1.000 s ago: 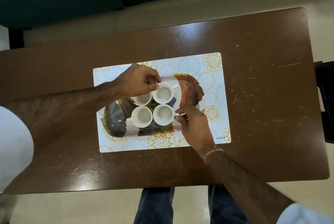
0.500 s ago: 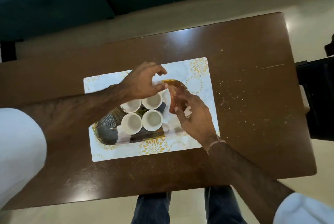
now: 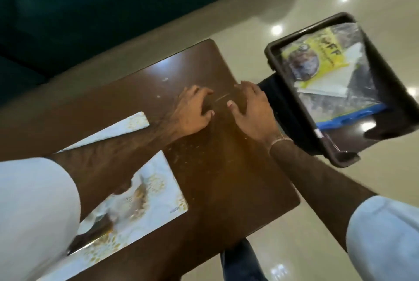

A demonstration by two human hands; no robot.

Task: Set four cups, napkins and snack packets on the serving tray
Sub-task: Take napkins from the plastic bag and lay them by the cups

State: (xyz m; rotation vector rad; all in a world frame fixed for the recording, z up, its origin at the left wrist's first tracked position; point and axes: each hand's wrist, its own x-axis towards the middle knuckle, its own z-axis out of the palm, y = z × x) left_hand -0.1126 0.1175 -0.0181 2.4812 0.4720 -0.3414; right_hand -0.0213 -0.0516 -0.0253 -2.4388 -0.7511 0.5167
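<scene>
Right now both hands are empty, fingers loosely spread and slightly curled: the left hand (image 3: pixel 192 112) and right hand (image 3: pixel 254 112) hover side by side over the brown wooden table (image 3: pixel 226 178), beside the dark rectangular plastic bin (image 3: pixel 274 53) off its far end. Inside the bin lie a yellow-labelled clear snack packet (image 3: pixel 317 58) and white folded paper napkins (image 3: pixel 399 81). Both look light; the film probably slippery and crinkly, so pinching an edge seam should serve. The patterned serving tray (image 3: pixel 102 224) sits behind the left forearm, away from the bin.
</scene>
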